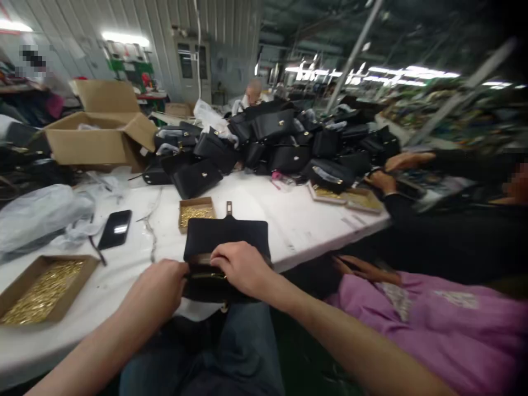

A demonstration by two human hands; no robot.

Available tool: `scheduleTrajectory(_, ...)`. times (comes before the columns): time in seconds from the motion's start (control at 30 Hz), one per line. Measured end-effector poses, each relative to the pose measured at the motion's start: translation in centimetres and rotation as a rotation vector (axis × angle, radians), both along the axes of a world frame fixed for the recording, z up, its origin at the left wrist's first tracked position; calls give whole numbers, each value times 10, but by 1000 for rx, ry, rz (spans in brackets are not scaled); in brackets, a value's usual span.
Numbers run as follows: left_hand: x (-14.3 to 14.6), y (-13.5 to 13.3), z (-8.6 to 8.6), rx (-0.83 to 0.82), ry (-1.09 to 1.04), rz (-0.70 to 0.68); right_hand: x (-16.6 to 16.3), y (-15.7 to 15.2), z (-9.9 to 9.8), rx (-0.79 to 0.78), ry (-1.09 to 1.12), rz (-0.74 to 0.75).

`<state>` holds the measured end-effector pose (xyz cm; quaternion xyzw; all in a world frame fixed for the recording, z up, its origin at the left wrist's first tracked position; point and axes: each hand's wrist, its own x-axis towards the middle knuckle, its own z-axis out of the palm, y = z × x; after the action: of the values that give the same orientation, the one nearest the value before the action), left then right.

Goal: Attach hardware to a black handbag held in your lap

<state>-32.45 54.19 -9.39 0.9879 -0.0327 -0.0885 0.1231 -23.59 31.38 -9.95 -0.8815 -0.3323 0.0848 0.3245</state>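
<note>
Black and flap-up, a handbag point(226, 236) is resting above a denim-clad lap point(251, 341), at the near edge of the table point(264, 214). On the handbag's left side, the left hand point(163, 286) is pinching its edge in a firm grip. Over its opening, the right hand point(243, 269) is curling inward; whether that grip is pinching anything, I cannot tell. Just beyond the handbag, a small box point(197, 202) is holding gold-coloured pieces.
</note>
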Motion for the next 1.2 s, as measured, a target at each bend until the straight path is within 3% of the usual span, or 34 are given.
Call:
scheduleTrajectory(0.13, -2, -10, 12, 47, 26, 66, -1, 6, -4, 88, 39, 20)
scheduleTrajectory(0.27, -3, -14, 16, 66, 32, 95, -3, 9, -7, 60, 14, 36)
scheduleTrajectory(0.57, -16, -6, -3, -16, 22, 101, -16, 37, -12, -139, -57, -37)
scheduleTrajectory(0.7, -24, -1, -13, -84, 2, 117, -25, 52, -20, -193, -103, 11)
scheduleTrajectory(1.03, -26, 3, -15, -137, 59, 145, -24, 48, -23, 64, 164, 193)
scheduleTrajectory(1.2, -25, 3, -16, -195, 22, 137, -20, 43, -17, 17, 170, 233)
